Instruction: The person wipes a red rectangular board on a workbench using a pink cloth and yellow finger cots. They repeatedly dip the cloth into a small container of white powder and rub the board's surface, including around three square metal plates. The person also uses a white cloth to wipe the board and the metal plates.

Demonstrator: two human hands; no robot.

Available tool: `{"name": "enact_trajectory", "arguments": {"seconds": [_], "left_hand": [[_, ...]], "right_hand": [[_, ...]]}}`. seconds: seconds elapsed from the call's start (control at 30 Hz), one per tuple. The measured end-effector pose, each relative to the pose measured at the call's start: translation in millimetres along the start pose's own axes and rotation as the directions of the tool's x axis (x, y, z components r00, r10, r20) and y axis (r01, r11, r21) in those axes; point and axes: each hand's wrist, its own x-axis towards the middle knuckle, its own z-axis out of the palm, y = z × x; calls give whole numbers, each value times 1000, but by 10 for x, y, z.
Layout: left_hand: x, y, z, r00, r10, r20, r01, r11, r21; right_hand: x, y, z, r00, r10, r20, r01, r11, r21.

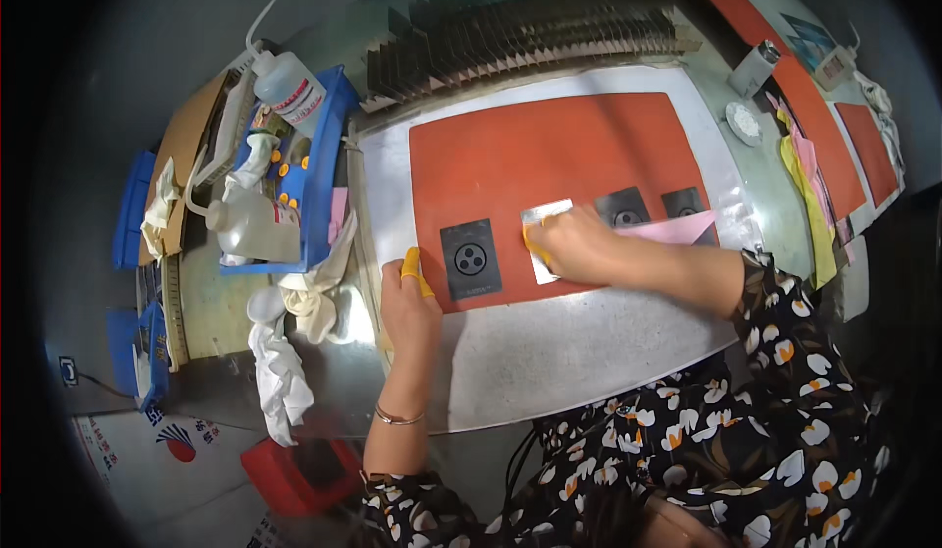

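Note:
My left hand (404, 298) rests at the left edge of an orange mat (520, 151), fingers stretched out, with yellow finger cots on. Beside it on the mat lies a dark square-cornered plate (472, 288) with a round mark of three dots. My right hand (569, 246), also with a yellow finger cot, is closed and pressed down on a silver-white plate (543, 271); whatever its fingers pinch is hidden. Right of that hand lie two more dark plates (618, 201) (679, 199), partly covered by my forearm and a pink sheet (677, 227).
Behind the mat stands a long rack of upright dark plates (520, 38). On the left, a blue tray (339, 106) holds squeeze bottles (289, 87) and yellow finger cots; white cloths (280, 371) hang nearby. A metal flask (754, 69) and a small dish (743, 124) stand at right.

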Motion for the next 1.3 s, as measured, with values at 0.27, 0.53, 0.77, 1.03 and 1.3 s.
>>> {"name": "enact_trajectory", "arguments": {"seconds": [0.27, 0.53, 0.77, 1.03, 1.3], "left_hand": [[-14, -45, 13, 998, 41, -38, -41, 999, 6], [-24, -55, -42, 997, 78, -30, -75, 994, 75], [5, -13, 4, 999, 37, -1, -37, 997, 60], [6, -14, -22, 999, 50, -8, -49, 995, 83], [5, -5, -9, 996, 87, -10, -86, 994, 67]], "right_hand": [[-84, -103, -25, 998, -61, 4, 60, 994, 86], [-591, -43, -275, 972, -182, 150, 161, 977, 142], [-350, 491, -429, 997, -9, -78, 24, 981, 191], [-207, 480, -176, 997, -81, -1, 80, 992, 96], [-122, 340, -202, 999, -35, 14, 34, 994, 108]]}}
